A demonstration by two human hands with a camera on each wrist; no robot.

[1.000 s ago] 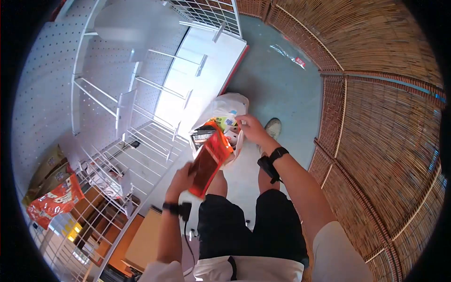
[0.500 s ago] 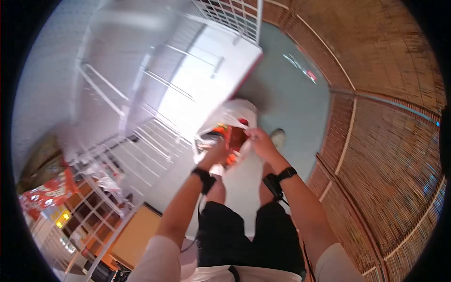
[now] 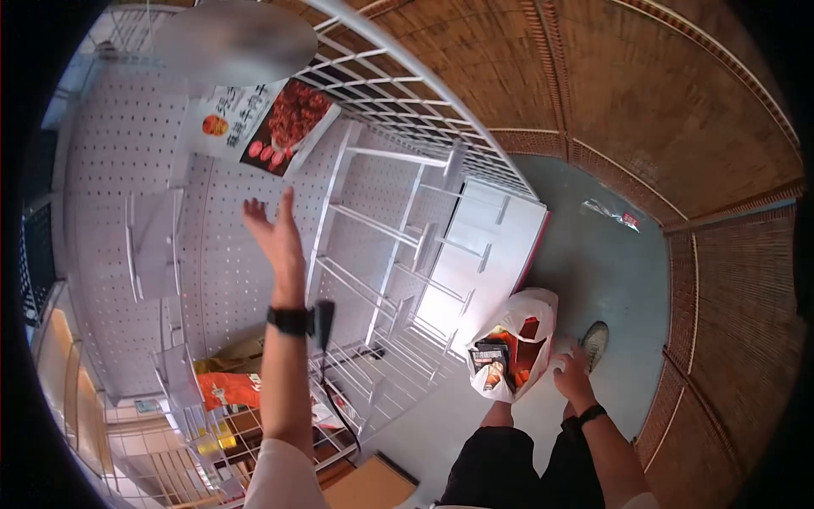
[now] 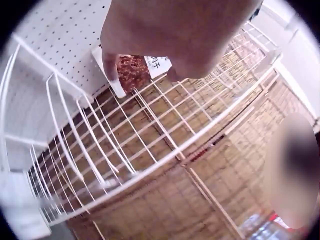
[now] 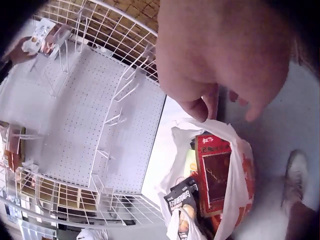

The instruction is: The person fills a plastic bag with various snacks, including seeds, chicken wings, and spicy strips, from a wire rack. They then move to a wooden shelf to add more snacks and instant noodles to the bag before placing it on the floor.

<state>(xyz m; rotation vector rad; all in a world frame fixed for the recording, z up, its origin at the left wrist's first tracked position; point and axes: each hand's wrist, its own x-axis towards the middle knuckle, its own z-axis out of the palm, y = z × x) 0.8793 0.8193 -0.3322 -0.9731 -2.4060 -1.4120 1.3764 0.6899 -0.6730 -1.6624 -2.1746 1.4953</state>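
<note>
A white snack bag printed with dried meat [image 3: 292, 119] hangs high on the pegboard. My left hand [image 3: 278, 242] is raised just below it, thumb and fingers spread and holding nothing; in the left wrist view the fingers overlap the pack's edge. Low on the right, my right hand [image 3: 575, 379] hangs beside a white plastic bag [image 3: 547, 310], its fingers loosely bent near the rim. Inside the plastic bag stand a red snack pouch with a dark brown panel [image 5: 216, 175] and a black snack pouch [image 5: 179, 200], among other packs.
White wire prongs [image 3: 365, 220] stick out from the pegboard rack, with a wire grid panel [image 3: 407, 81] at its side. Woven reed screens [image 3: 746, 322] stand on the right. An orange pack [image 3: 229, 390] is at the lower left. A clear wrapper [image 3: 610, 214] lies on the floor.
My left hand put the red pouch into the plastic bag, let go, and rose up and left to the hanging pack. My right hand has come off the bag's rim. The head view swung left.
</note>
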